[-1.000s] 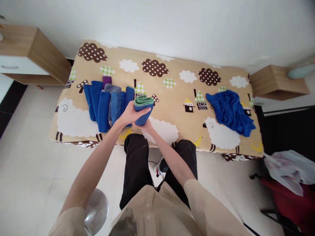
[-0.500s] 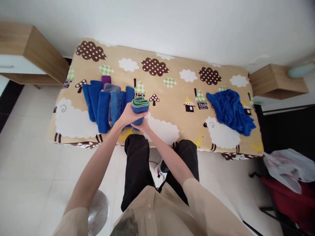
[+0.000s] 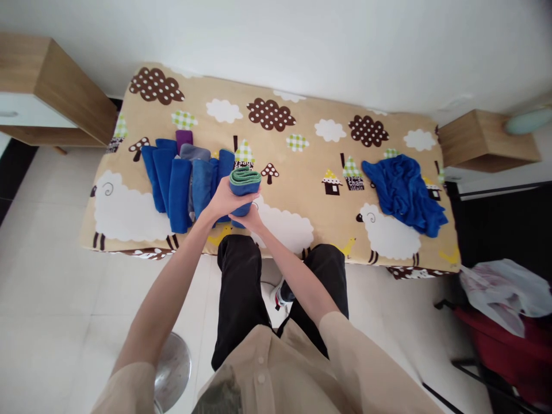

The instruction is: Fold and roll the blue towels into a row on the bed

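Note:
A rolled towel [image 3: 244, 185], blue outside with a green inner side showing at its end, is held up over the front of the bed. My left hand [image 3: 227, 199] wraps round it from the left, thumb across the near side. Lower down, my right hand [image 3: 250, 218] is closed round its bottom end; some of those fingers are hidden behind the roll. Just left of my hands, several rolled blue towels [image 3: 180, 195] lie side by side, with a grey roll [image 3: 195, 152] and a purple roll [image 3: 184, 140] at their far end.
A crumpled blue cloth [image 3: 403, 192] lies on the right of the bed [image 3: 297, 167], which has a sheep-and-cloud cover. Wooden cabinets [image 3: 71, 86] stand at both ends. A plastic bag [image 3: 504, 290] rests on a red chair [image 3: 509, 348] at right. A round metal stool [image 3: 173, 368] stands by my left arm.
The rolled towel stays in both hands, its end tipped slightly more toward my view. The camera view has shifted a little; the other towels have not moved.

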`<state>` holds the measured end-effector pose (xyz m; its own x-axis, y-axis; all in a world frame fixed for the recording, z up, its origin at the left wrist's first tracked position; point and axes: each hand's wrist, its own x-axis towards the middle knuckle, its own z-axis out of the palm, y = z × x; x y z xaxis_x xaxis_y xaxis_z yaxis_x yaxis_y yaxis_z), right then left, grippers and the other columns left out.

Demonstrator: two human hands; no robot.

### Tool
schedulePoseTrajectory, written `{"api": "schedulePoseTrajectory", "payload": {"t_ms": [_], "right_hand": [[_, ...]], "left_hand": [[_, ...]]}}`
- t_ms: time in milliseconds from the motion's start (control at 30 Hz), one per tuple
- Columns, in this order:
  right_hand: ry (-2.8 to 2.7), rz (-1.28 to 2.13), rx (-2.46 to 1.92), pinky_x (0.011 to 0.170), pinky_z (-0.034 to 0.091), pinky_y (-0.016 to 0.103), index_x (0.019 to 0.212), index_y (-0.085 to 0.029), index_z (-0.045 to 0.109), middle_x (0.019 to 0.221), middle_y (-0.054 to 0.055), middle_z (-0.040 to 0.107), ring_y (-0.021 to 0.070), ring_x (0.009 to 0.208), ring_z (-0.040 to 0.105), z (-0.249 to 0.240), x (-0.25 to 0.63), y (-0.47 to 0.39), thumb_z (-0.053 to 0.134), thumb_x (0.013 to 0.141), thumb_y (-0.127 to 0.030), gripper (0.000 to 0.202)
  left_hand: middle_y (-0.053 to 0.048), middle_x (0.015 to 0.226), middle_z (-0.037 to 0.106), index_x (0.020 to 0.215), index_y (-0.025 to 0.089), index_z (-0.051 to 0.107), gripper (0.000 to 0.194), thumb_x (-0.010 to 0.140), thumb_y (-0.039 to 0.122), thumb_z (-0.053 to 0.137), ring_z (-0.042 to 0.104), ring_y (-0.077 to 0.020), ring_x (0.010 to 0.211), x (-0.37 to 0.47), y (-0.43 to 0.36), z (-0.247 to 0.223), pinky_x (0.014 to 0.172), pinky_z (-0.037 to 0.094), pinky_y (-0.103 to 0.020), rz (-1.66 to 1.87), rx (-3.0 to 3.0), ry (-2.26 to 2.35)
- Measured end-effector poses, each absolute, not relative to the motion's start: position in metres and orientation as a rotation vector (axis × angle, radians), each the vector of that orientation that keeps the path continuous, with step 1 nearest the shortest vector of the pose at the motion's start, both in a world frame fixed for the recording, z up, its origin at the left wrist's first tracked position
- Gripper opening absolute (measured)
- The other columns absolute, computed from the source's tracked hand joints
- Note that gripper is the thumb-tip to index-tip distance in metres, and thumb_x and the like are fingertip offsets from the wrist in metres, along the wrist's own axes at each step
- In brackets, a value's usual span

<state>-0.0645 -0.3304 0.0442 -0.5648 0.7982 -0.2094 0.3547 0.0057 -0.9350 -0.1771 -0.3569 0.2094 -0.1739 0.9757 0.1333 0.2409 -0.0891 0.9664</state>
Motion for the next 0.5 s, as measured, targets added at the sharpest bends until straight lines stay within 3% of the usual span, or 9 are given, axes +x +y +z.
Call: {"api": "schedulePoseTrajectory", "payload": {"t_ms": [67,133,200,267,367,500], "right_hand": [[-1.893,1.572,-1.173,0.103,0.054,0.045,0.123,-0.017,0.062,0.120,0.013,0.071,0.0304,0.115,0.067,0.046,-0.067,-0.329,0.086,0.069,-0.043,0.065],[-1.843,1.547,-1.146,0.109,0.049,0.044,0.144,-0.020,0.044,0.137,0.013,0.061,0.0286,0.127,0.059,0.046,-0.069,-0.325,0.089,0.064,-0.045,0.095],[-1.794,1.515,-1.151,0.114,0.044,0.045,0.157,-0.024,0.020,0.156,0.014,0.043,0.0277,0.140,0.047,0.044,-0.068,-0.320,0.090,0.061,-0.050,0.121],[-1.781,1.496,-1.195,0.117,0.040,0.047,0.160,-0.026,0.004,0.166,0.015,0.022,0.0287,0.148,0.036,0.039,-0.064,-0.314,0.088,0.062,-0.055,0.133],[-1.796,1.520,-1.262,0.120,0.036,0.047,0.161,-0.026,0.001,0.169,0.015,0.011,0.0297,0.152,0.029,0.026,-0.052,-0.307,0.087,0.061,-0.061,0.137],[-1.738,1.633,-1.361,0.119,0.035,0.045,0.161,-0.025,0.011,0.165,0.016,0.024,0.0283,0.149,0.034,0.005,-0.036,-0.309,0.087,0.063,-0.057,0.128]], "left_hand": [[-0.014,0.116,0.073,0.110,0.014,0.070,0.053,0.069,0.046,0.081,0.066,-0.0286,0.114,-0.183,-0.352,0.202,0.105,0.050,-0.042,1.323,1.377,1.486],[-0.016,0.136,0.062,0.132,0.018,0.059,0.078,0.065,0.048,0.085,0.054,-0.0306,0.133,-0.193,-0.344,0.193,0.113,0.044,-0.044,1.359,1.376,1.539],[-0.017,0.154,0.045,0.150,0.024,0.040,0.104,0.061,0.051,0.088,0.035,-0.0308,0.149,-0.205,-0.336,0.183,0.119,0.036,-0.045,1.415,1.366,1.625],[-0.015,0.164,0.029,0.158,0.029,0.024,0.117,0.062,0.056,0.086,0.021,-0.0299,0.155,-0.216,-0.330,0.173,0.122,0.030,-0.047,1.458,1.356,1.713],[-0.012,0.168,0.018,0.160,0.033,0.014,0.118,0.067,0.061,0.082,0.016,-0.0292,0.156,-0.225,-0.326,0.157,0.124,0.027,-0.048,1.439,1.359,1.817],[-0.014,0.164,0.029,0.156,0.027,0.030,0.097,0.076,0.058,0.076,0.024,-0.0316,0.153,-0.220,-0.322,0.125,0.123,0.023,-0.051,1.259,1.397,1.945]]}}
